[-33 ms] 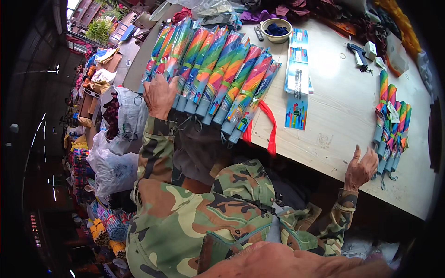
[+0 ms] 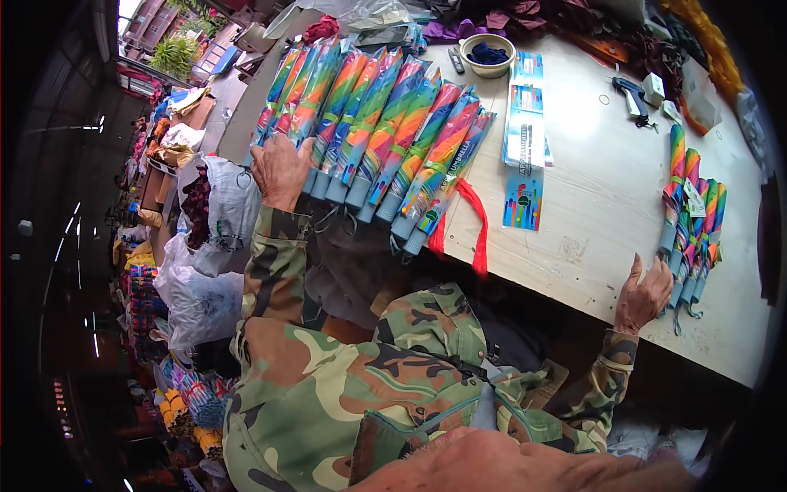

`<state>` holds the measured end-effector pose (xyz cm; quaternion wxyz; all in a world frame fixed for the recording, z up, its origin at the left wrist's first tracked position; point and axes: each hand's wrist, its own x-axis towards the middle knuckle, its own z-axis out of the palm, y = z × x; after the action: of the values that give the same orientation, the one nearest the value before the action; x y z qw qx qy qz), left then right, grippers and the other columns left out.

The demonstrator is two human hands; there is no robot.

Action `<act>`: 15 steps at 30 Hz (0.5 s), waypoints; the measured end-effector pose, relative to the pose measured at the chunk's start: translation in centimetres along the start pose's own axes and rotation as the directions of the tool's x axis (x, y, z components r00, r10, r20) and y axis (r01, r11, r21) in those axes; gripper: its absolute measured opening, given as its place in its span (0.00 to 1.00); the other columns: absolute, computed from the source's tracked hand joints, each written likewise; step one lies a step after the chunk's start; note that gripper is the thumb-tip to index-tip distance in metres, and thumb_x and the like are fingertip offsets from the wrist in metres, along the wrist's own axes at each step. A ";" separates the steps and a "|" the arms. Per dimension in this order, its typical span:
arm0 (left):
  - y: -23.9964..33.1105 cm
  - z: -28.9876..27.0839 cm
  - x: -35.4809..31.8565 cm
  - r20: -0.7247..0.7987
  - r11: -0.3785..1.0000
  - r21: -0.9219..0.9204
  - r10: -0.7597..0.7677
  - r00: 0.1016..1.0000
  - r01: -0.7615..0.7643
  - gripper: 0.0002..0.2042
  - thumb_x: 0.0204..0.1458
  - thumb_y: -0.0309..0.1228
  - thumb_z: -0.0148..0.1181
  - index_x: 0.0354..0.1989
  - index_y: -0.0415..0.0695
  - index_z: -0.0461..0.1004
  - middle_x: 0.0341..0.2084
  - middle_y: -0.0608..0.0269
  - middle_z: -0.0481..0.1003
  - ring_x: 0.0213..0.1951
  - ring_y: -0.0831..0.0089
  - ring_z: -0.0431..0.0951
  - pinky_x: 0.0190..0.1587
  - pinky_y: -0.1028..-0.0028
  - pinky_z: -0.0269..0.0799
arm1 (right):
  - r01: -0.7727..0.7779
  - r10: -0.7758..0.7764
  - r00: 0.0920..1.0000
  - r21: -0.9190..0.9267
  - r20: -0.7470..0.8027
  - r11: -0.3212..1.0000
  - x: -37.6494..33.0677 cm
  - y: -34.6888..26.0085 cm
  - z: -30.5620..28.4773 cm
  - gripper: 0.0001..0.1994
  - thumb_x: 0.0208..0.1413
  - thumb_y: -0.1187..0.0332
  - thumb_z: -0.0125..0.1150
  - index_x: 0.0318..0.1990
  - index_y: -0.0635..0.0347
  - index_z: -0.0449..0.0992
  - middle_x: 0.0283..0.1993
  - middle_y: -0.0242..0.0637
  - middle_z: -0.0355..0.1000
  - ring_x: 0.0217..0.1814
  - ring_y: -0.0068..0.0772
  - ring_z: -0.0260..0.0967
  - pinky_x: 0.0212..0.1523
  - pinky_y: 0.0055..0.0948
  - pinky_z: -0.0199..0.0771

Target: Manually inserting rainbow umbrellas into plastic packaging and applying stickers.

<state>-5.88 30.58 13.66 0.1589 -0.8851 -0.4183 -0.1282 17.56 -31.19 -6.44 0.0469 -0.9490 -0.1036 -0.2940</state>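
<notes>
While the left hand lies flat, fingers together, on the long row of folded rainbow-striped umbrellas at the left end of the pale wooden worktop, the right hand rests near the front edge, fingers loosely spread, just touching a smaller bundle of rainbow umbrellas. Blue printed cards lie between both piles, beside a red strap hanging over the edge.

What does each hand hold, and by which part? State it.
Nothing gripped. Left hand rests on the rainbow umbrellas near their handles; right hand touches the smaller bundle.
</notes>
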 end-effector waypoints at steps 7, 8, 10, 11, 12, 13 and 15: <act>3.0 3.0 -0.6 -0.047 0.978 0.153 0.154 0.987 -0.145 0.29 0.58 0.58 0.71 0.46 0.40 0.81 0.46 0.46 0.81 0.55 0.41 0.78 0.54 0.44 0.77 | -0.003 0.036 0.993 -0.275 0.117 0.961 2.5 3.9 1.8 0.25 0.63 0.53 0.74 0.62 0.53 0.78 0.54 0.37 0.77 0.60 0.46 0.73 0.57 0.46 0.75; 2.8 2.3 -0.6 -0.080 0.965 0.220 0.167 0.983 -0.146 0.28 0.59 0.57 0.70 0.46 0.39 0.81 0.46 0.46 0.81 0.53 0.41 0.79 0.54 0.46 0.77 | 0.011 0.010 0.997 -0.261 0.079 0.965 3.1 2.9 1.9 0.24 0.61 0.53 0.75 0.60 0.52 0.78 0.50 0.36 0.77 0.57 0.45 0.74 0.54 0.45 0.76; 3.0 3.7 -0.2 -0.056 0.953 0.244 0.196 0.979 -0.176 0.26 0.61 0.56 0.69 0.46 0.41 0.81 0.44 0.44 0.83 0.51 0.39 0.81 0.52 0.45 0.78 | 0.008 0.007 0.999 -0.295 0.050 0.955 3.4 2.7 1.0 0.22 0.57 0.52 0.78 0.52 0.53 0.79 0.44 0.35 0.76 0.51 0.43 0.75 0.49 0.44 0.76; 0.7 0.2 -0.3 -0.051 0.944 0.309 0.138 0.989 -0.116 0.27 0.62 0.56 0.69 0.48 0.41 0.79 0.46 0.43 0.83 0.52 0.37 0.81 0.53 0.45 0.78 | 0.005 -0.002 1.000 -0.177 0.014 0.984 4.3 0.1 2.8 0.22 0.55 0.51 0.79 0.48 0.53 0.79 0.42 0.35 0.76 0.49 0.44 0.75 0.47 0.44 0.77; -0.5 0.6 0.3 -0.052 0.929 0.335 0.187 0.981 -0.159 0.27 0.63 0.56 0.68 0.50 0.40 0.78 0.48 0.43 0.83 0.53 0.36 0.81 0.53 0.45 0.78 | -0.026 0.025 1.000 -0.180 -0.006 0.983 4.8 -0.3 2.7 0.22 0.53 0.50 0.81 0.46 0.53 0.79 0.42 0.36 0.75 0.48 0.44 0.75 0.46 0.44 0.77; -2.1 1.5 0.7 -0.037 0.922 0.351 0.189 0.981 -0.164 0.27 0.65 0.55 0.67 0.54 0.40 0.78 0.48 0.41 0.83 0.51 0.34 0.81 0.54 0.43 0.77 | -0.011 0.004 0.999 -0.151 -0.045 0.988 5.2 -0.8 3.0 0.24 0.51 0.50 0.82 0.46 0.54 0.78 0.42 0.37 0.74 0.47 0.44 0.75 0.44 0.45 0.78; -0.1 3.4 0.7 -0.034 0.927 0.301 0.245 0.969 -0.224 0.27 0.66 0.55 0.65 0.55 0.40 0.77 0.48 0.41 0.83 0.52 0.34 0.81 0.54 0.44 0.77 | -0.017 0.012 1.000 -0.171 -0.027 0.985 5.1 1.1 3.4 0.25 0.51 0.51 0.82 0.46 0.56 0.77 0.42 0.37 0.74 0.46 0.44 0.76 0.40 0.44 0.79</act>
<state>-5.17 32.44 10.84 0.3179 -0.8899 -0.3182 -0.0760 23.85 -30.90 -6.39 -0.0311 -0.9465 -0.0704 -0.3135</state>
